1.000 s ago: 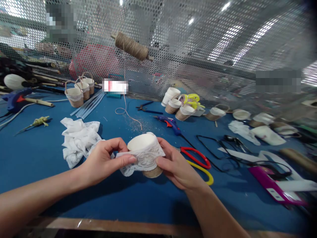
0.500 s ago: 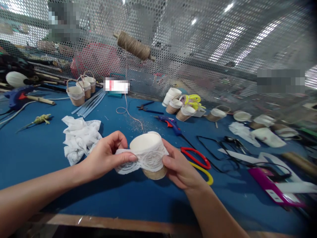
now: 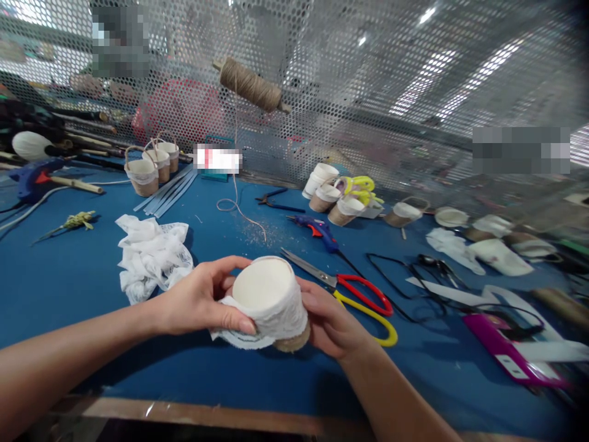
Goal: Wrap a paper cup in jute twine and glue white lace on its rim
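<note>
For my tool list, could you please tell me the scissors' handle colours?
One red handle, one yellow handle; seen best in the head view.

- cup [image 3: 261, 282]: cream inside, brown base
- lace strip [image 3: 280, 320] around cup: white, patterned openwork
- scissors [image 3: 327, 279] right of cup: one handle red, one yellow
- glue gun [image 3: 324, 237] behind cup, to its right: dark blue, red trigger
- lace heap [image 3: 154, 261] left of cup: white
- tabletop [image 3: 207, 374] under cup: solid blue
- mesh panel [image 3: 368, 80] behind cup: grey, round-hole pattern
</note>
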